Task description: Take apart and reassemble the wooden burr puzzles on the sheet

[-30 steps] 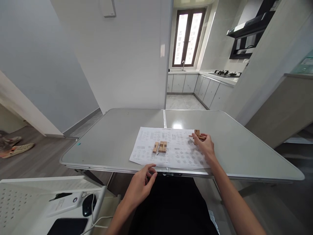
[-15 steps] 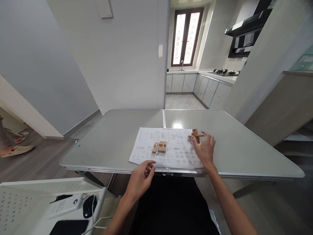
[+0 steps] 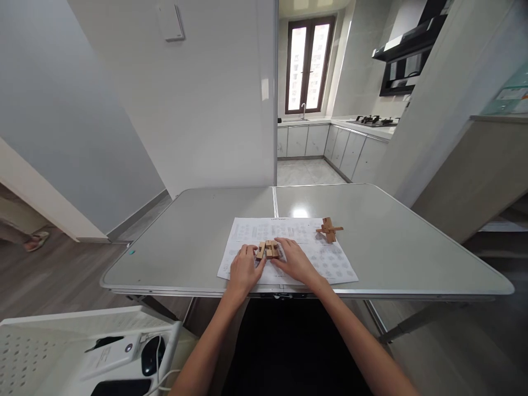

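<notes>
My left hand (image 3: pixel 243 269) is at the left end of a small group of notched wooden puzzle pieces, its fingers and thumb curled around the left piece (image 3: pixel 260 251). From the other side my right hand (image 3: pixel 296 263) has its thumb and forefinger closed at the ends of the right-hand pieces (image 3: pixel 272 249), which sit side by side. Fingers partly cover the pieces. A printed sheet (image 3: pixel 303 256) with small diagrams lies beneath. At its upper right edge rests a cross-shaped cluster of joined wooden pieces (image 3: pixel 329 230), with neither hand on it.
The sheet lies on a grey folding table (image 3: pixel 185 231) with a metal rim and a centre seam. At lower left, a white basket (image 3: pixel 165 335) holds a white device, a black mouse-like object (image 3: pixel 152 355) and cables. Another person's foot (image 3: pixel 36 242) shows at far left.
My right hand has left the cross-shaped cluster and moved left to the loose pieces. My left hand has moved up onto the sheet beside them. The person's foot at left has shifted.
</notes>
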